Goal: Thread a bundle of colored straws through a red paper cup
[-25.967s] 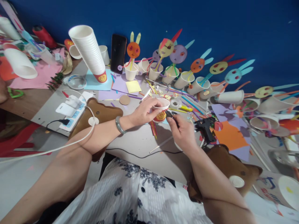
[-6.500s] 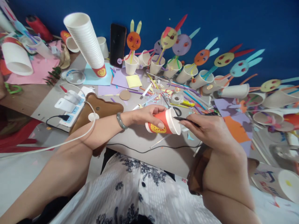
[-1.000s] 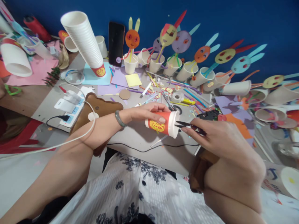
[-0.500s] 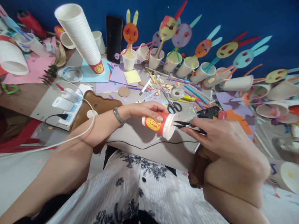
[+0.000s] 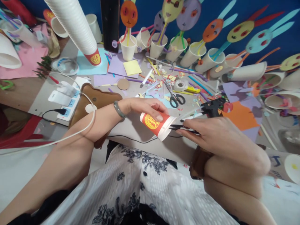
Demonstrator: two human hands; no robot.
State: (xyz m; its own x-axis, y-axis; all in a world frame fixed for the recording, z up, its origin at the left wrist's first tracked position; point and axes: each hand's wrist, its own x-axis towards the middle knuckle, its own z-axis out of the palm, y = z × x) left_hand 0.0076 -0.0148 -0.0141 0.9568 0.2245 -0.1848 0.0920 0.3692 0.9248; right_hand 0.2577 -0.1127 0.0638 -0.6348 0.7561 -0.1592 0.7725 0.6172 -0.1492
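While left hand [image 5: 148, 107] clasps red cup [image 5: 156, 127], right hand [image 5: 215, 134] pinches black tool [image 5: 176, 126] at its rim, table edge [image 5: 180, 157] near.

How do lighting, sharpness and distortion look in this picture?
Head view: the red-and-white paper cup looks fairly sharp; same view, dark shadows fall on the flat purple paper; same view, the tall stack of white paper cups leans, perhaps from wide-angle distortion.

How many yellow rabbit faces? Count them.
3: a yellow face near top centre, a second right of it, a third at the right edge. More may be hidden.
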